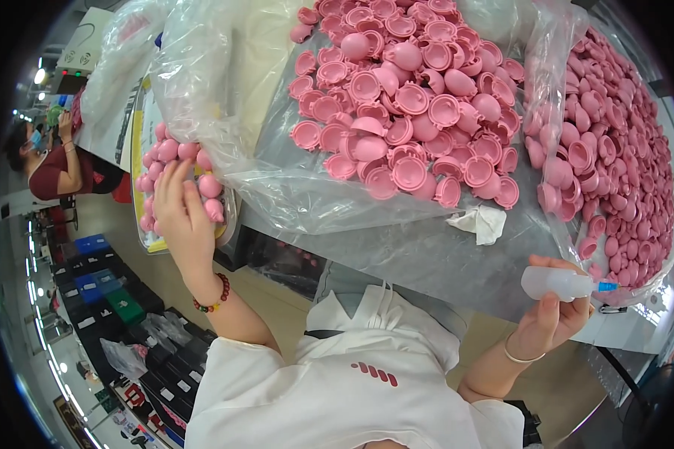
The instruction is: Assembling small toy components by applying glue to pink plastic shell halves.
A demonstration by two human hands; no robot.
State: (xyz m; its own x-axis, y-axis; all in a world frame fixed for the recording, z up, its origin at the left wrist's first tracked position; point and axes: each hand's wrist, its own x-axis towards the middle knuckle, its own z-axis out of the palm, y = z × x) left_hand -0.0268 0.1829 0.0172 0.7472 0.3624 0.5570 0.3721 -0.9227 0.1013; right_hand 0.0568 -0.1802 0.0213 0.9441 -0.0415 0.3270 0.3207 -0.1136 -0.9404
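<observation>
My left hand point(181, 217) reaches over a tray point(148, 238) at the left, fingers stretched out among closed pink egg-shaped cases point(168, 150). Its fingertips rest on or just above them; whether anything lies under the palm is hidden. At the right, my right hand point(553, 318) is wrapped round a translucent squeeze bottle point(541, 283), held sideways with its blue needle tip point(608, 286) pointing right. Ahead of me, a heap of open pink shell cases point(412, 97) lies on a clear plastic sheet on the table.
A plastic bag point(621, 157) full of more pink shells stands at the right. A crumpled white tissue point(481, 224) lies near the grey table's point(397, 254) front edge. Loose plastic point(195, 67) hangs beside the tray. At the far left sits another person point(52, 168); dark bins point(105, 299) stand below.
</observation>
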